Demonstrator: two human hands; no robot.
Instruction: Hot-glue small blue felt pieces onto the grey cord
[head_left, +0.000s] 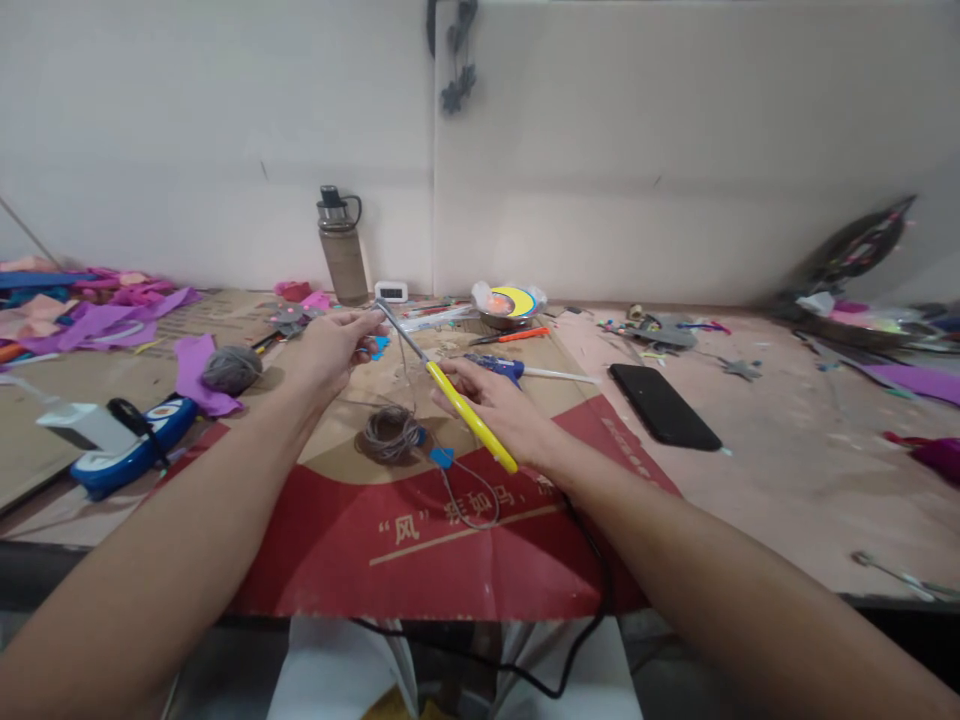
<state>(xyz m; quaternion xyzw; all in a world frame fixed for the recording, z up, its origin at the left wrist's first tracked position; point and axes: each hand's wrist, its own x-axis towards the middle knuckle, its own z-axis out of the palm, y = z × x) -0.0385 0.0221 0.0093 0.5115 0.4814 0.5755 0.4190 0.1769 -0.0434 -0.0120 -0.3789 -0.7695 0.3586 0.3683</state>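
Observation:
My left hand point(341, 345) is closed, thumb and fingers pinching what looks like the end of a thin grey cord point(411, 380). In my right hand point(499, 400) is a yellow-handled tool point(471, 415) with a slim metal front part. Its tip meets my left fingertips, and I cannot make out its exact kind. Below the hands lies a coil of grey cord point(386, 435), with a loose loop trailing over the red print. Small blue pieces point(442, 457) lie beside the coil. Just behind my right hand is a blue glue gun point(502, 367) with a white stick in it.
A printed cardboard sheet point(330, 560) covers the front of the table. To the right lies a black phone point(664, 405). A ball of grey yarn point(232, 369), a blue power strip point(135, 445) and felt scraps point(112, 320) sit left. A bottle point(343, 255) stands behind.

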